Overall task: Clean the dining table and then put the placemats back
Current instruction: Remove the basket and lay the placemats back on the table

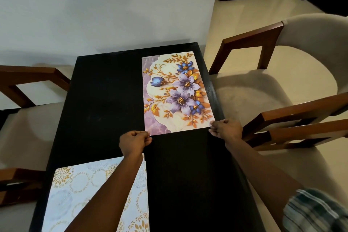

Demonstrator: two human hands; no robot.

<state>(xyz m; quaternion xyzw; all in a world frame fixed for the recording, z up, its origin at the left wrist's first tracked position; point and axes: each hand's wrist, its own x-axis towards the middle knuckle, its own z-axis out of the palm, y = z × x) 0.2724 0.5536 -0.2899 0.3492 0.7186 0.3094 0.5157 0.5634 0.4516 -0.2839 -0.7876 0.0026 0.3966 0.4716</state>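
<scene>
A floral placemat (177,92) with purple and blue flowers lies flat on the far right part of the black dining table (105,100). My left hand (134,142) pinches its near left corner. My right hand (226,129) pinches its near right corner at the table's right edge. A second placemat (81,186), pale blue with gold circles, lies on the near left part of the table, partly hidden under my left forearm.
Upholstered chairs with wooden arms stand around the table: one at the far right (273,88), another at the near right (301,128), and two on the left (22,84). A white wall (113,9) runs behind the table's far end.
</scene>
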